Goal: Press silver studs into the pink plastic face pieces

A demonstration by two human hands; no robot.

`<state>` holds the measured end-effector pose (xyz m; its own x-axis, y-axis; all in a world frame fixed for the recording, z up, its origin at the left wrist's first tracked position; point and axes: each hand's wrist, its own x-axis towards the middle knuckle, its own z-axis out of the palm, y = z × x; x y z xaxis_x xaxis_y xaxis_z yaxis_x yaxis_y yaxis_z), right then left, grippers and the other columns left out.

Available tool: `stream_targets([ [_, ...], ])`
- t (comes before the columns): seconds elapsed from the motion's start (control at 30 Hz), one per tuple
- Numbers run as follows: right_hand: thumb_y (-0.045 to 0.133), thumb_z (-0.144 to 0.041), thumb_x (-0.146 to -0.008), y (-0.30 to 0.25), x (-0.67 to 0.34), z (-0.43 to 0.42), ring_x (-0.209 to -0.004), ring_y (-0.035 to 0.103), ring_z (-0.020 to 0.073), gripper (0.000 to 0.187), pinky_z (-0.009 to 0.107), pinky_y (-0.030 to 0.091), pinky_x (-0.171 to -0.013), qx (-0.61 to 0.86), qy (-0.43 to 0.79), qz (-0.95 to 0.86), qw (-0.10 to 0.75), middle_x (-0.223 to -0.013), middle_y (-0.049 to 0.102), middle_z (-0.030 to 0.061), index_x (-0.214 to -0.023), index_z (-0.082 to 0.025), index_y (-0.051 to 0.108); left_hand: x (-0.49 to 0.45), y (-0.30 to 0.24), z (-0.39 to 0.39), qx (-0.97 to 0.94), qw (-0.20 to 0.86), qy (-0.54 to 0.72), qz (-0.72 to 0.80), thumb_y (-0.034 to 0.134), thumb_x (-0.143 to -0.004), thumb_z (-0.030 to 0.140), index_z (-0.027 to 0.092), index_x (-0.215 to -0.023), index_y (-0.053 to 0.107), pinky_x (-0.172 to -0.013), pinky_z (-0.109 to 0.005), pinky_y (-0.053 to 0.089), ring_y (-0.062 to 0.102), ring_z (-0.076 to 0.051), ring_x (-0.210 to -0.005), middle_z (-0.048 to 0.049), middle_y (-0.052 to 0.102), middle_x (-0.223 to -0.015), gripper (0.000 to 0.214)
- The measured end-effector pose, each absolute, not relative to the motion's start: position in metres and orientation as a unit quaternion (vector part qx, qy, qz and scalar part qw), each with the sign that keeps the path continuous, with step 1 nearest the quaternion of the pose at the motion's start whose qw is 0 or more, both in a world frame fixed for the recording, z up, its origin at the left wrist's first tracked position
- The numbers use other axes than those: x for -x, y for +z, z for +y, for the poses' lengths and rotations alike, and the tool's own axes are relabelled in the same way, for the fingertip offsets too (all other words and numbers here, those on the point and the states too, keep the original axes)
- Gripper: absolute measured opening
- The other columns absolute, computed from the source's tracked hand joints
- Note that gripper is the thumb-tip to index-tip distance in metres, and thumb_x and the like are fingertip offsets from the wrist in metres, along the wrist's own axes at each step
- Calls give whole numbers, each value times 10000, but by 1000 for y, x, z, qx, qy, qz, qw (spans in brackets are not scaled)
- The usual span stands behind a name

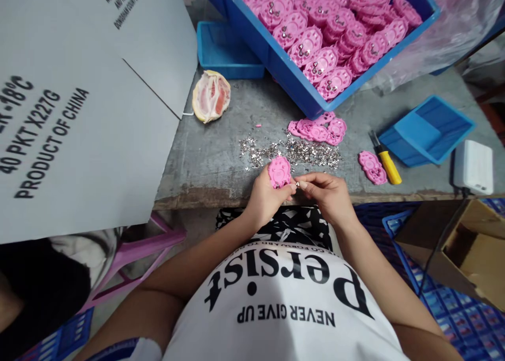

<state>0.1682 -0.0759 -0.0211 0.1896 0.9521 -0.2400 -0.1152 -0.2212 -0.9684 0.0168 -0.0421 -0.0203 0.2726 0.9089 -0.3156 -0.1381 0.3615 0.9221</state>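
L hand (pixel 263 197) grips a pink part (pixel 279 171), fingers closed round its lower edge, holding it upright just over the near edge of the grey table (pixel 213 163). R hand (pixel 329 193) sits right beside it, thumb and forefinger pinched on a small metal piece (pixel 297 183) that touches the pink part's lower right side. I can't tell what shape the piece is, too small.

Just behind the hands on the table there's a scatter of metal bits (pixel 294 151). Behind that is a small heap of pink parts (pixel 319 130), lying against the front wall of a big blue crate (pixel 290 79) that's full of the same parts w/ metal fitted.

To the R, two or three more pink pieces (pixel 372 167) lie touching a yellow-handled screwdriver (pixel 389 165). Past them are a shallow blue tray (pixel 428 130) and a white box (pixel 473 166) at the table edge.

To the L are a piece of cut pomelo (pixel 211 96) and a large printed cardboard sheet (pixel 79 119) overlapping the table. A second blue tray (pixel 224 50) sits behind the pomelo.
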Motion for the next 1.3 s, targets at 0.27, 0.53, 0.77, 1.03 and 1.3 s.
stream_targets([
  [0.27,869,-492,-645,-19,-161,-81,-528,484,104,351,251,384,-510,599,495,-387,496,-594,631,-19,-670,-199,678,-18,-26,-46,-425,664,409,459,765,-705,181,169,-989,583,-534,-235,534,633,-121,-625,-3,669,-805,337],
  [0.53,806,-457,-740,-16,-165,-82,-1000,627,233,270,396,516,-872,606,415,-448,510,-1052,647,69,-674,-219,698,-18,-26,-47,-294,788,419,341,651,-850,637,193,-1074,547,-551,-266,546,680,-168,-700,-41,687,-869,508],
  [0.77,745,-329,-787,-15,-160,-81,-1193,581,278,153,451,441,-1036,617,367,-522,460,-1213,631,92,-693,-213,709,-23,-25,-46,-286,798,402,345,436,-835,851,181,-1098,627,-602,-302,559,697,-249,-863,-91,685,-830,745],
  [1.03,708,-277,-813,-12,-164,-79,-1165,583,271,181,444,428,-1028,614,360,-556,430,-1111,654,90,-646,-211,687,-24,-23,-46,-307,780,399,372,371,-841,871,187,-1154,631,-599,-308,560,694,-260,-909,-100,689,-862,795],
  [1.3,712,-288,-822,-9,-167,-79,-1135,581,272,224,428,452,-976,601,368,-573,419,-1028,657,86,-615,-211,674,-24,-26,-46,-326,772,385,386,322,-822,902,181,-1110,643,-569,-307,560,701,-250,-831,-94,688,-803,840],
])
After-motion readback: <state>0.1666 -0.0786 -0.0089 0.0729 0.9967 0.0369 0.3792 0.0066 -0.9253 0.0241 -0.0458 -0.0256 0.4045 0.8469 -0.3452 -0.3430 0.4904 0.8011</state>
